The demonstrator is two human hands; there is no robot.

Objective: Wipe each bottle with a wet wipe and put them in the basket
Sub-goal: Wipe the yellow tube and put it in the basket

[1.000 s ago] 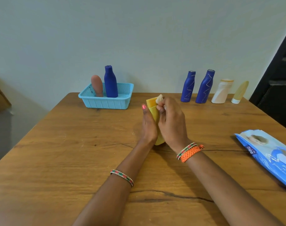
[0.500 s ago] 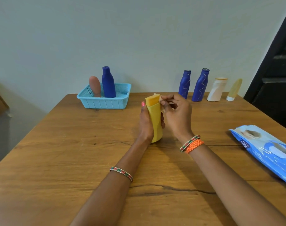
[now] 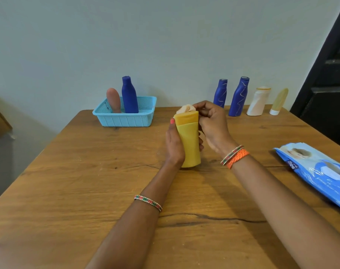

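A yellow bottle stands upright on the table's middle, gripped from the left by my left hand. My right hand pinches a bunched wet wipe against the bottle's orange cap end. A light blue basket at the back left holds a brown bottle and a dark blue bottle. Along the back right edge stand two blue bottles with gold lines, a white bottle and a pale yellow tube.
A blue pack of wet wipes lies at the table's right edge. The wooden table has a long crack near the front. A dark door frame rises at the right, and a wall stands behind.
My right hand has lifted from the bottle's side up to its cap, carrying the wipe onto the top. The bottle now stands more upright in my left hand.
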